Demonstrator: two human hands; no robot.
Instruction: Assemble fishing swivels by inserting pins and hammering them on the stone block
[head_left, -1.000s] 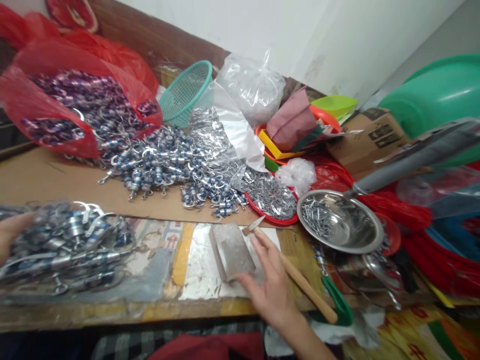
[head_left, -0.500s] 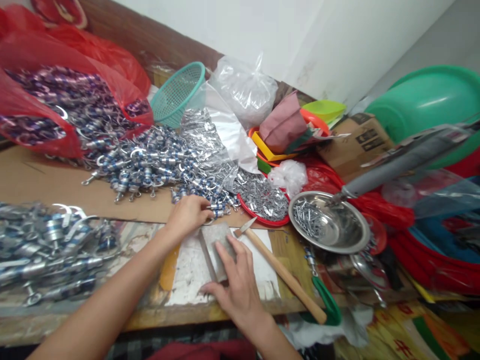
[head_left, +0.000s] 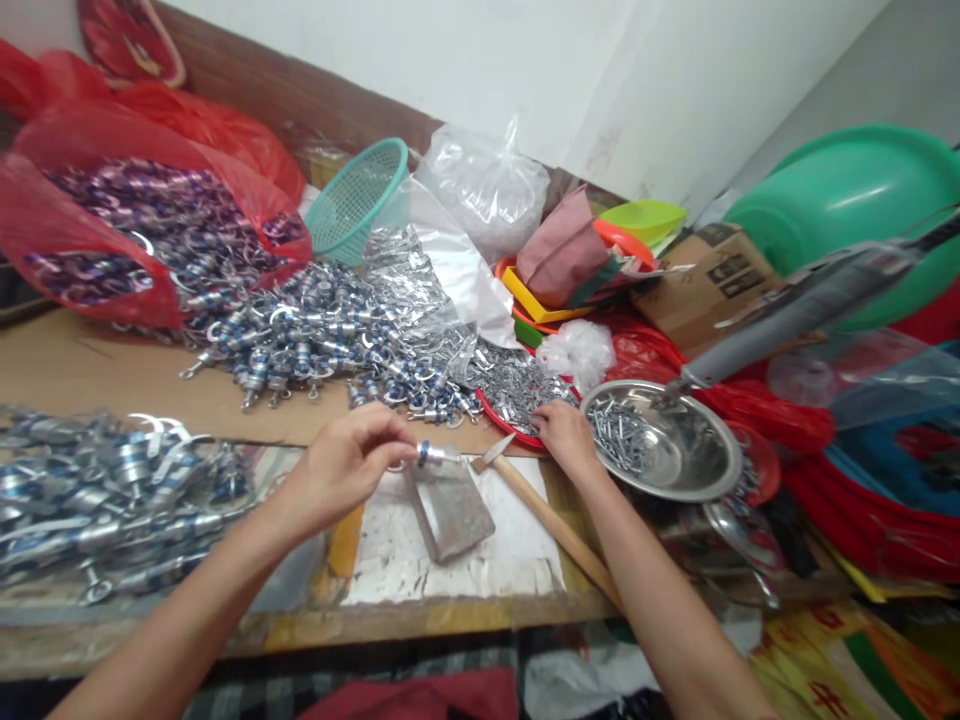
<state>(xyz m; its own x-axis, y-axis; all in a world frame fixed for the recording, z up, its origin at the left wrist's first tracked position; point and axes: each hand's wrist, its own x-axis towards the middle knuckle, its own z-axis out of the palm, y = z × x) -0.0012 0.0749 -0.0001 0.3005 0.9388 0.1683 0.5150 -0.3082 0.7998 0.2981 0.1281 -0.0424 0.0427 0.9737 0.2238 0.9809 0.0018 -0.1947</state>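
My left hand [head_left: 367, 455] pinches a small silver-and-blue metal fitting [head_left: 431, 454] over the back end of a grey metal block [head_left: 454, 515]. The block lies on a white sheet [head_left: 525, 565]. At the red tray [head_left: 517, 436] of small flat metal pieces [head_left: 517, 390], my right hand [head_left: 566, 432] has its fingers closed at the near right part of the pile; what is between the fingertips is too small to make out. A hammer [head_left: 551, 520] with a wooden handle lies right of the block, partly behind my right forearm.
Silver-and-blue fittings are heaped at the back [head_left: 300, 330] and the left [head_left: 112, 500]. A red bag [head_left: 45, 210] holds purple ones. A steel bowl [head_left: 697, 450] with metal pins stands at right, a grey-handled tool [head_left: 795, 310] across its rim. Behind is a teal basket [head_left: 356, 200].
My left hand has picked up a fitting from the heap's edge and brought it over the block. My right hand has left the block and moved right and back to the red tray.
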